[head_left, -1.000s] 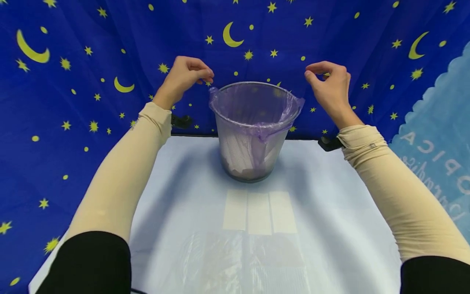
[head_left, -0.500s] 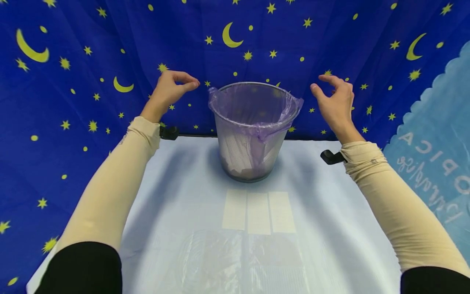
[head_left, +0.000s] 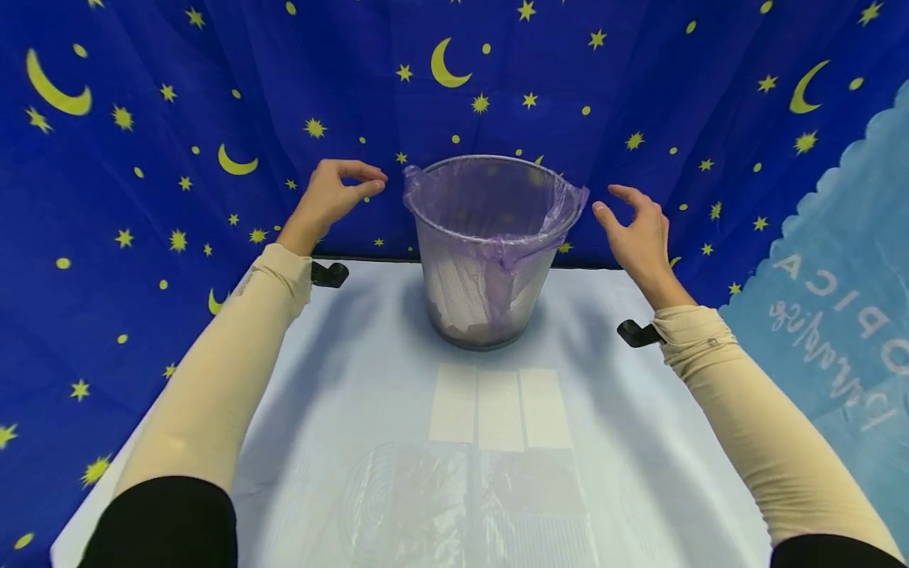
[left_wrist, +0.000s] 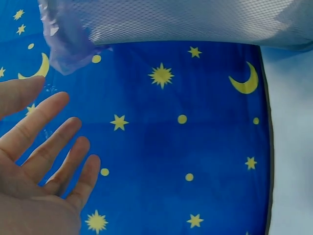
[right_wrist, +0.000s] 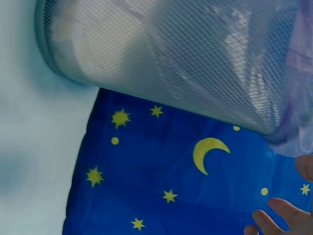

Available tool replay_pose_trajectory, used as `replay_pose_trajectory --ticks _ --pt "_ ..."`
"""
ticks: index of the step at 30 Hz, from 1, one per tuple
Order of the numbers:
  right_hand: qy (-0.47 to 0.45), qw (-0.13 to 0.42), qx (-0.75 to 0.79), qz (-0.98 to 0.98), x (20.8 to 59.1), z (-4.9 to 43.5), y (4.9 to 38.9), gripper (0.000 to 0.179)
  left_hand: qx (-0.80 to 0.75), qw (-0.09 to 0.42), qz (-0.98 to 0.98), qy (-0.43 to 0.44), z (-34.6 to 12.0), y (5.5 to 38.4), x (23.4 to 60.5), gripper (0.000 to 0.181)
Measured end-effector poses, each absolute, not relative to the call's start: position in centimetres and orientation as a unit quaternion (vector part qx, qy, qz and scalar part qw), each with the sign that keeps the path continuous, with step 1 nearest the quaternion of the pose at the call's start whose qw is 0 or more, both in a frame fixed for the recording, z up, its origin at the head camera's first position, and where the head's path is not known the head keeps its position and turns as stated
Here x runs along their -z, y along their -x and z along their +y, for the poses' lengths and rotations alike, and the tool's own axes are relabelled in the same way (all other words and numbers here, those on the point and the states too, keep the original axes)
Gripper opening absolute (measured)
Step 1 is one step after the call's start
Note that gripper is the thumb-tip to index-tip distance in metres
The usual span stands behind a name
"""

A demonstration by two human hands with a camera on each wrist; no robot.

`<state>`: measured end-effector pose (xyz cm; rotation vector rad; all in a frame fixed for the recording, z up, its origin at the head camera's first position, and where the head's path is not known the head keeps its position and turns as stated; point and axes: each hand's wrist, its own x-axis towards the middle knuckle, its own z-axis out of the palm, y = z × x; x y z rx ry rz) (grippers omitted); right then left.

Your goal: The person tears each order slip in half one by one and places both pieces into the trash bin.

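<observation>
A mesh waste bin (head_left: 454,276) stands upright at the back of the table. Its purple plastic bag (head_left: 500,251) is folded out over the rim, with a bunched flap at the front and a corner sticking out on either side. My left hand (head_left: 334,201) hovers left of the rim, apart from it; the left wrist view shows its fingers (left_wrist: 51,117) spread and holding nothing. Close by the bag's right corner is my right hand (head_left: 639,237), thumb and forefinger apart with nothing between them. Only some of its fingertips (right_wrist: 266,220) show in the right wrist view.
Three pale rectangular sheets (head_left: 499,410) lie side by side in front of the bin. Nearer me, clear plastic (head_left: 469,505) lies flat on the white table (head_left: 305,473). A blue star-and-moon curtain (head_left: 355,71) hangs behind, and a light blue cloth (head_left: 845,276) at the right.
Both hands have come down to about rim height. My left hand has shifted left, away from the bin. My right thumb and forefinger have parted. The bin and bag have stayed put.
</observation>
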<state>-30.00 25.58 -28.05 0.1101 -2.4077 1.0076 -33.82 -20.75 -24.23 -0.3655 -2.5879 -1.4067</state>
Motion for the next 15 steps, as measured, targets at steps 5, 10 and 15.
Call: replay_pose_trajectory --ticks 5,10,15 --pt "-0.038 0.258 -0.367 -0.893 29.5 25.7 30.0 0.057 0.466 0.074 -0.875 0.108 -20.7 33.6 25.6 0.036" --pt "-0.04 0.254 -0.366 -0.894 30.9 26.0 29.7 0.054 0.467 0.059 -0.877 0.097 -20.5 33.5 27.0 0.036" --pt "-0.04 0.239 -0.362 -0.9 32.6 26.1 29.2 0.055 0.476 0.057 -0.871 0.107 -20.3 33.5 28.5 0.033"
